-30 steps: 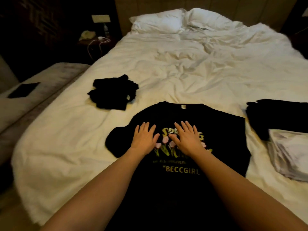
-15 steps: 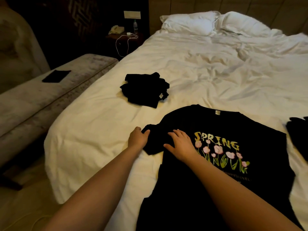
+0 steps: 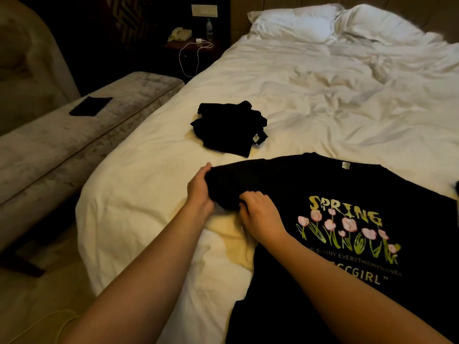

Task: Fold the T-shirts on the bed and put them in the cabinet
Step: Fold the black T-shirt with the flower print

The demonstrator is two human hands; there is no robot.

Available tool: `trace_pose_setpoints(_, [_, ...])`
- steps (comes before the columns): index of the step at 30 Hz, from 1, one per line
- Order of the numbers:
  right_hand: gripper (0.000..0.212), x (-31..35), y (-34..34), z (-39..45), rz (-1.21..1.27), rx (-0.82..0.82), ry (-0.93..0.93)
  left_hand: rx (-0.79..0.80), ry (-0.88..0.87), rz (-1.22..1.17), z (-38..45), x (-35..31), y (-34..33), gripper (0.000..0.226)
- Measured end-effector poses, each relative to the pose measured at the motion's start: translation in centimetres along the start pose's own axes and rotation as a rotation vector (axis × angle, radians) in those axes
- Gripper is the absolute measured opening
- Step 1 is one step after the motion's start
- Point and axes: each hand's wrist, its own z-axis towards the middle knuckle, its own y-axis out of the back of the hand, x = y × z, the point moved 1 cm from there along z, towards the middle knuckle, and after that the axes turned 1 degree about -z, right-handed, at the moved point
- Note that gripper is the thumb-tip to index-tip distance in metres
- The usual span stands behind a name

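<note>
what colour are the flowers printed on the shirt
Pink, on green stems, on the black T-shirt; seen in the head view.

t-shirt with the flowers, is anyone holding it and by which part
Yes. Both hands hold the black T-shirt by its sleeve: the left hand grips the sleeve's outer end, the right hand pinches its lower edge nearer the body.

Dim, warm yellowish room light falls on the white bed [image 3: 310, 100], brightest near the pillows [image 3: 298, 23]; the far left corner sinks into darkness. Wide-angle bending curves the edges; detail is soft.
</note>
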Motion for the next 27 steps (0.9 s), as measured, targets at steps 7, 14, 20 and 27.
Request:
trace_pose_setpoints(7, [0.028,0.2,-0.6,-0.3,-0.025,0.19,-0.116,-0.081,-0.082,0.158,1.7,-0.3,2.6,0.013])
trace_pose_setpoints(14, [0.034,0.7,-2.6,-0.9,-0.216,0.159,0.196,-0.323,-0.391,0.696,2.9,0.2,4.5,0.019])
trace_pose_setpoints(20, [0.039,2.2,-3.8,0.6,-0.229,0.144,0.148,-0.302,-0.222,0.698,4.0,-0.7,3.9,0.04])
trace_pose_setpoints(27, [0.013,4.2,-4.1,0.9,-0.146,0.021,0.154,-0.267,-0.237,0.82,4.7,-1.7,3.7,0.017])
